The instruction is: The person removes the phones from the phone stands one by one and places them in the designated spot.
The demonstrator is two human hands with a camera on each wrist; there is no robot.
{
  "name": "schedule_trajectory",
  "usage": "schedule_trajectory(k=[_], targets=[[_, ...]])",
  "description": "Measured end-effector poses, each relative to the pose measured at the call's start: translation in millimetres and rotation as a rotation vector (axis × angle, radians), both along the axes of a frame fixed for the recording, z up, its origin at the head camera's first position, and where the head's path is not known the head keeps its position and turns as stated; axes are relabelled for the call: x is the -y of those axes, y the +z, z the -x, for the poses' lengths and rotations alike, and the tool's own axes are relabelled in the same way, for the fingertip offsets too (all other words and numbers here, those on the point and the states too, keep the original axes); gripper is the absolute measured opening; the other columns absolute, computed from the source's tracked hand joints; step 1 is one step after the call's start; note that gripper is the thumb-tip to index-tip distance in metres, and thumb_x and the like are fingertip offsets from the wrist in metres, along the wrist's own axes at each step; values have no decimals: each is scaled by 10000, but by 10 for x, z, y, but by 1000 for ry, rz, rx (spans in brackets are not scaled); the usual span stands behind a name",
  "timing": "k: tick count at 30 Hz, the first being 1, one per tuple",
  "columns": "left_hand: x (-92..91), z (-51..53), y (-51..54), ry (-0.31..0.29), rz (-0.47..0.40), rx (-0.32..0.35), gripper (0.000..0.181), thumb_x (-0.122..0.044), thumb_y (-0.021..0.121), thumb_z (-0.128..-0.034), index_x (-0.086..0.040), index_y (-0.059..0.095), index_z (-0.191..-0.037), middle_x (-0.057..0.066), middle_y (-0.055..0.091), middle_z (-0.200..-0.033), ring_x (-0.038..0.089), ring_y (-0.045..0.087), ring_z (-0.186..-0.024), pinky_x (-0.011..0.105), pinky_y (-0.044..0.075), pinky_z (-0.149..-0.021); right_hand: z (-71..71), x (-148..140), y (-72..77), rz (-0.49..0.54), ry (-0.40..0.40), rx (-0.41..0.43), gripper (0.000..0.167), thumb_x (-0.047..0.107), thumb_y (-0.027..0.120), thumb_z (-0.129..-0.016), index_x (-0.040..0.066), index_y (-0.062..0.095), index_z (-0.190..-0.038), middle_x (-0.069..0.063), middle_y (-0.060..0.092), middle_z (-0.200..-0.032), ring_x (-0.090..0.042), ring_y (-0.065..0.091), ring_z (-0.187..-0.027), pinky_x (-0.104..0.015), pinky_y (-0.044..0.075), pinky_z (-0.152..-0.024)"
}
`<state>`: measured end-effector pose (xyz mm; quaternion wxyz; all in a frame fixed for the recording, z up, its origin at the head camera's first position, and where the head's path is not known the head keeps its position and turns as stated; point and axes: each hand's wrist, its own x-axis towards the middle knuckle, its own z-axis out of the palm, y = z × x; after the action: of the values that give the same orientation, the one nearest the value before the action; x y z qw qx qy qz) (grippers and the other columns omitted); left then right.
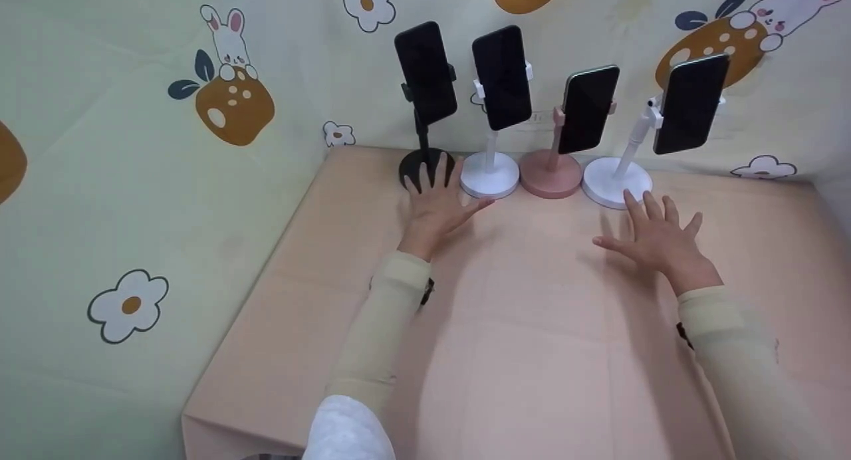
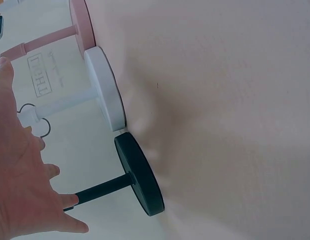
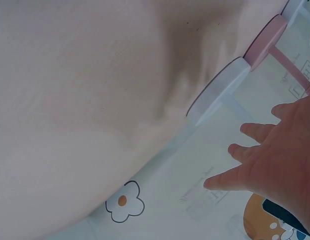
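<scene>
Four is avoided here: several phone stands line the back of the table, each bearing a dark-screened phone. From the left come a black stand (image 1: 407, 170), a white stand (image 1: 502, 175), a pink stand (image 1: 550, 175) and another white stand (image 1: 608, 181). My left hand (image 1: 435, 204) spreads its fingers before the black stand, holding nothing. In the left wrist view the left hand (image 2: 25, 180) appears apart from the bases. My right hand (image 1: 661, 242), fingers spread, hovers in front of the rightmost white stand and holds nothing.
A peach cloth (image 1: 518, 327) covers the table. Behind it hangs a pale backdrop (image 1: 279, 41) printed with flowers and rabbits, and it also runs along the left side. The table's left edge slopes toward the front.
</scene>
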<state>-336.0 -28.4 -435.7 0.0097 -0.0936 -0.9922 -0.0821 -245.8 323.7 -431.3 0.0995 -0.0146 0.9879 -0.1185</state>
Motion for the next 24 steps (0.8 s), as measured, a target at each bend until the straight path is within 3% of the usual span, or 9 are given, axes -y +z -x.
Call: schedule_trajectory(k=[7, 12, 16, 24], targets=[[22, -13, -2, 3, 4, -18, 1051, -919, 312, -797, -295, 82, -1611, 28, 34, -1702, 404, 72, -1553, 648, 107, -1230, -5, -1, -6, 5, 0, -9, 1137, 800, 474, -855, 114, -46, -1598, -358, 4, -1606, -639, -48, -1432, -878, -90, -1002], [32, -19, -4, 4, 1, -25, 1055, -917, 318, -798, -281, 100, -1611, 40, 50, -1701, 410, 78, -1551, 648, 129, -1228, 0, -10, -5, 30, 10, -30, 1089, 653, 599, -889, 67, 15, -1597, -376, 84, -1588, -630, 73, -1419, -800, 135, -1098], [45, -10, -12, 4, -6, -23, 1055, -913, 329, -800, -271, 115, -1610, 46, 56, -1700, 409, 64, -1552, 651, 117, -1228, 11, -8, -2, 43, 8, -27, 1013, 500, 672, -907, 27, 89, -1587, -377, 138, -1571, -602, 164, -1392, -753, 302, -1061], [78, 23, 15, 2, -18, -31, 1043, -894, 343, -817, -258, 111, -1611, 52, 61, -1699, 409, 57, -1552, 645, 96, -1233, 15, 4, 10, 37, 0, -18, 960, 415, 692, -913, -17, 139, -1568, -397, 208, -1525, -588, 252, -1340, -744, 361, -1012]])
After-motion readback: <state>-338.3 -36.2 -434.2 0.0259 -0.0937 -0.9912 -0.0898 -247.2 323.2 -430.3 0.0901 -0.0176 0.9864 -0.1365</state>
